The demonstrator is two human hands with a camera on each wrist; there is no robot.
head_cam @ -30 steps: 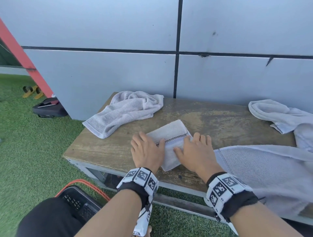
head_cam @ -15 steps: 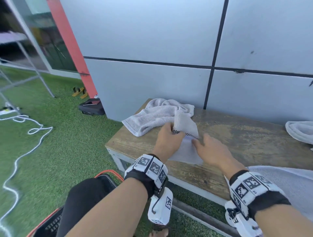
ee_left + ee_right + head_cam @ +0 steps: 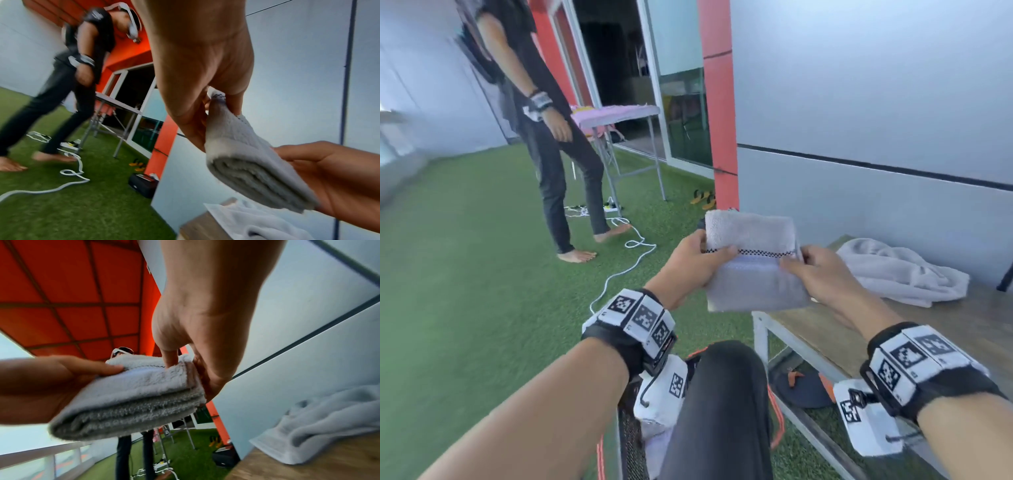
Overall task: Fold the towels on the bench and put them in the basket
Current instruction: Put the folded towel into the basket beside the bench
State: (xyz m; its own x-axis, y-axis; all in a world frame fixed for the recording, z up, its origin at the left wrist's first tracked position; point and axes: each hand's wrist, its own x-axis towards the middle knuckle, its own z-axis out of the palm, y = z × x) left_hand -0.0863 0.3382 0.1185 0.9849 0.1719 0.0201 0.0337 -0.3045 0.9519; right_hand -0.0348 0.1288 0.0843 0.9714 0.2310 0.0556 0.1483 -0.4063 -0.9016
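A small folded grey towel (image 3: pixel 751 274) with a black-and-white checked band hangs in the air past the bench's left end, held flat between both hands. My left hand (image 3: pixel 697 258) grips its left edge, thumb on top; my right hand (image 3: pixel 813 270) pinches its right edge. The wrist views show the stacked folds of this towel (image 3: pixel 246 170) (image 3: pixel 139 395) between thumb and fingers. A crumpled grey towel (image 3: pixel 897 270) lies on the wooden bench (image 3: pixel 825 339). The black mesh basket (image 3: pixel 631 448) with orange trim sits low by my knee, mostly hidden.
Another person (image 3: pixel 544 120) stands barefoot on the green turf at the left. A white cable (image 3: pixel 626 267) snakes across the grass. A folding table (image 3: pixel 616 114) stands by the doorway, beside a red pillar (image 3: pixel 717 102). Sandals (image 3: pixel 703 198) lie at the wall.
Both hands have lifted the folded towel off the bench and carried it left, beyond the bench end. The head has swung left, so the bench now lies at the right.
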